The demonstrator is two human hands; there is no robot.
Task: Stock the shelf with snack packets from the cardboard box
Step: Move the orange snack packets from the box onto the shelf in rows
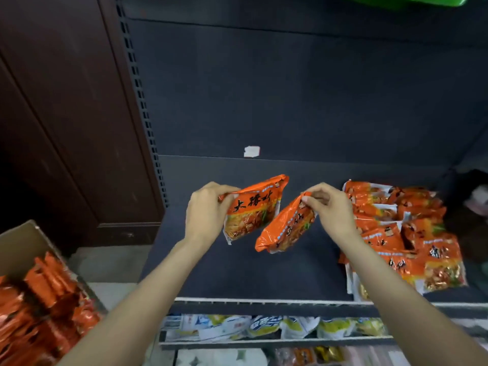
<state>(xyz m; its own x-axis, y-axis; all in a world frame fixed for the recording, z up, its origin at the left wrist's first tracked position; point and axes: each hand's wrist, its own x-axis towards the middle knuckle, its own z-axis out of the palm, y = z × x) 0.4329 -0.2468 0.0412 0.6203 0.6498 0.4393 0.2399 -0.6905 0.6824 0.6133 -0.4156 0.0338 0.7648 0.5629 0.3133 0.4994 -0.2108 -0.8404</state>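
A cardboard box (18, 249) of orange snack packets sits lower left. At centre, the left hand (204, 212) grips one packet (250, 210) by its corner; the right hand (331, 207) pinches another packet (284, 228) above the dark shelf (264, 273). A stack of packets (404, 233) lies right. Held by edges, either could slip.

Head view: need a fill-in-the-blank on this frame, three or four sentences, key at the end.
1. The left hand and the right hand each hold one ____ snack packet above the dark shelf.
2. The stack of packets already placed lies at the ____ end of that shelf.
3. The cardboard box of packets stands to the ____ of the shelf.
4. A small ____ label sticks to the back panel.

Missing words: orange; right; left; white
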